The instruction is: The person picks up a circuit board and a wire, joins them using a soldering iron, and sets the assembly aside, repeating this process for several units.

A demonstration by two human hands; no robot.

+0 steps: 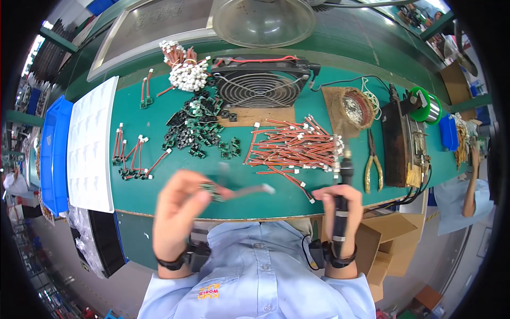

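Between the thumb and fingers of my left hand is a small green circuit board. A red wire lead with a white plug at its end reaches rightward from it, blurred by motion. My right hand is wrapped around the black handle of a soldering iron, which stands nearly upright. Beyond that hand lies a heap of red wire leads, with a few loose ones nearer me. A pile of small circuit boards sits left of it. Several boards with wires attached lie farther left.
A black fan stands at the back beside bundled white-plugged leads. To the right are a round tin, pliers, a soldering station and a green spool. A white tray and blue bin are left.
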